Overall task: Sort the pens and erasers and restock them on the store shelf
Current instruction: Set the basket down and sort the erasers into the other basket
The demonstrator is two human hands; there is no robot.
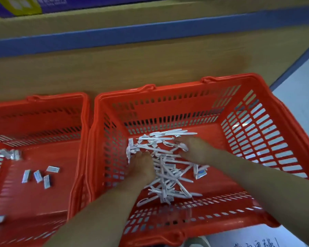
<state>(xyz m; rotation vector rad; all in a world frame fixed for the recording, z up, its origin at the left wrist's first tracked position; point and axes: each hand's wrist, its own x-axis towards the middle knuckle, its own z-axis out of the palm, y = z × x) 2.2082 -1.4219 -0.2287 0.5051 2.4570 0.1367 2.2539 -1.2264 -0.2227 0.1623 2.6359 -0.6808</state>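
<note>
Two red plastic baskets stand side by side below a wooden shelf. The right basket [257, 132] holds a tangled heap of white pens [168, 177] with a few small wrapped erasers mixed in, one eraser [201, 173] at the heap's right edge. Both my hands reach down into this heap. My left hand [141, 166] rests palm down on its left side, fingers among the pens. My right hand [193, 150] lies over its far right part, fingers curled on the pens; blur hides whether either holds anything. The left basket [43, 104] holds several loose erasers [41, 175].
A wooden shelf front with a blue strip [150, 32] rises behind the baskets. Purple and yellow boxes [34, 4] sit on the shelf above. Pale floor [301, 86] shows to the right. A white paper with handwriting [257, 243] lies at the bottom edge.
</note>
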